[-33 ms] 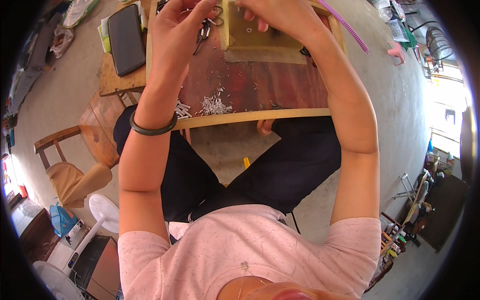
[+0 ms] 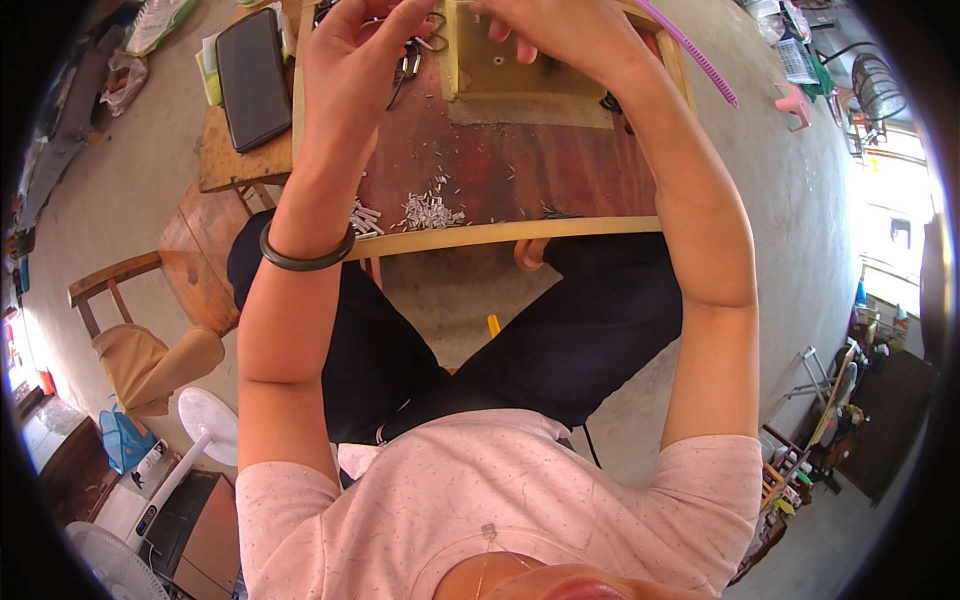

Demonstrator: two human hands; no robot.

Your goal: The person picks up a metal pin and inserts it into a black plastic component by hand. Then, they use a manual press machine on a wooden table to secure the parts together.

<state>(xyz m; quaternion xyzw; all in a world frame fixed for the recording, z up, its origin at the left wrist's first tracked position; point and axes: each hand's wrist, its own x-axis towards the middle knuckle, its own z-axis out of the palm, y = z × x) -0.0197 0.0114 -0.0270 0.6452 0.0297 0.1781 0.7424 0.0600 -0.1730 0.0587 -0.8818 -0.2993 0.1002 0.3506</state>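
My left hand (image 2: 365, 40) reaches over the far left of the red-brown work table (image 2: 520, 170), its thumb and fingers drawn together. The frame's upper edge cuts off their tips, so what they pinch is hidden. Beside them lie dark looped cords (image 2: 408, 65) with shiny metal ends. My right hand (image 2: 545, 28) is above a yellowish framed board (image 2: 540, 78), fingers curled in; the tips are partly out of view, and anything held there cannot be made out. Nearer to me, small silver tube pieces (image 2: 430, 212) are heaped, with longer silver tubes (image 2: 366, 218) to their left.
A wooden lip (image 2: 500, 236) runs along the table's near edge, above my legs. A black phone (image 2: 252, 80) lies on a wooden stand at left. A purple coiled strip (image 2: 700, 62) sticks out at the far right corner. A wooden chair (image 2: 195, 250) and white fan (image 2: 208, 420) stand left.
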